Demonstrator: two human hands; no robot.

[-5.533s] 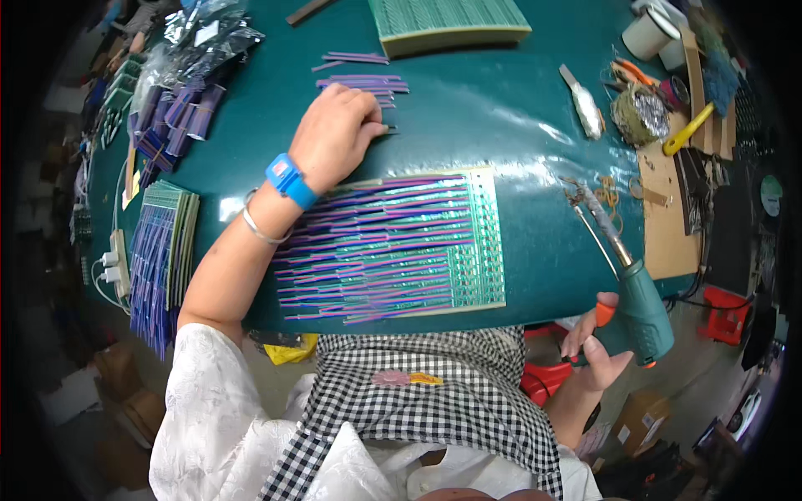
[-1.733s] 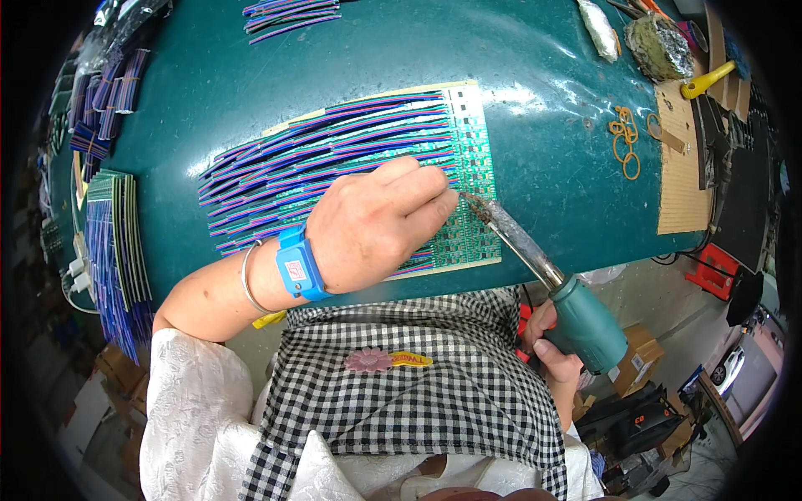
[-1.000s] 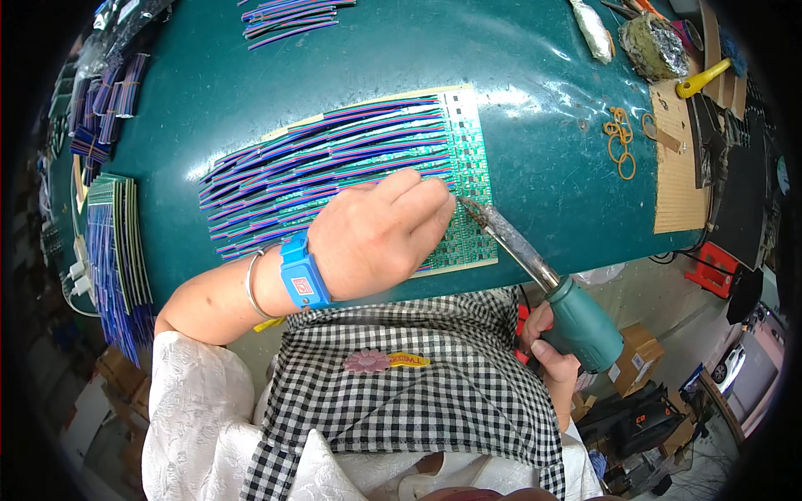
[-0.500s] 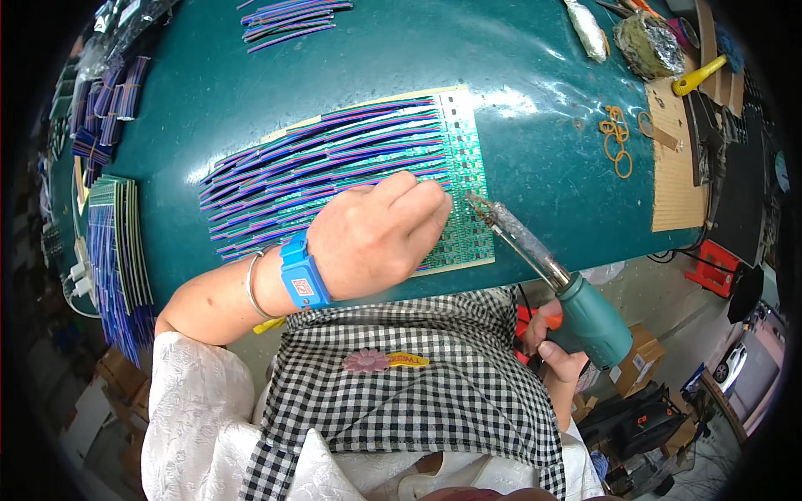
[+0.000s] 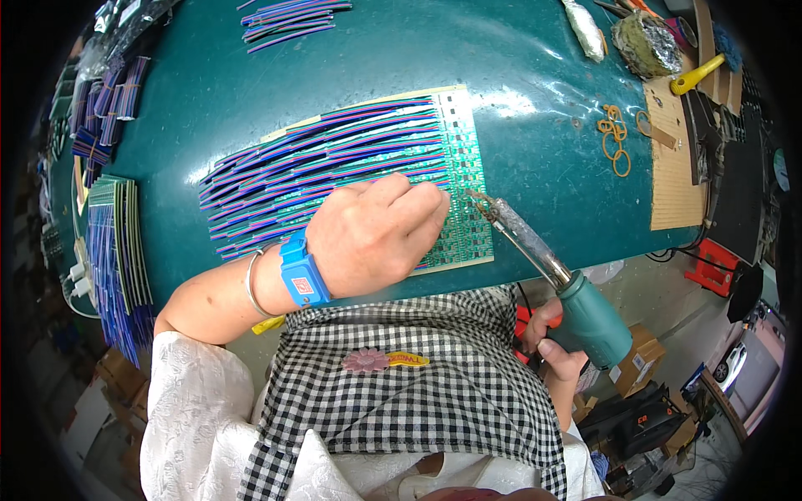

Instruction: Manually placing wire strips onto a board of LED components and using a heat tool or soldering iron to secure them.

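Observation:
A green circuit board panel (image 5: 464,159) lies on the table, with several rows of blue, red and black ribbon wires (image 5: 334,150) running leftward from it. My left hand (image 5: 380,225) rests over the lower rows of wires, its fingers closed in a pinch near the board's components; what they pinch is hidden beneath them. My right hand (image 5: 555,342) grips a soldering iron (image 5: 597,326) with a thick green handle. The iron's tip points up and left to the board, just right of my left fingertips; whether it touches a pad cannot be told.
More ribbon wires (image 5: 292,21) lie at the far edge, and wire bundles (image 5: 109,104) sit far left. A wired panel stack (image 5: 117,242) stands on the left. Rubber bands (image 5: 614,138), cardboard (image 5: 677,184), a foil-wrapped lump (image 5: 647,43) and a yellow-handled tool (image 5: 697,75) are on the right.
Both hands stay nearly in place. The iron's tip has shifted very slightly; my left hand still pinches over the wires.

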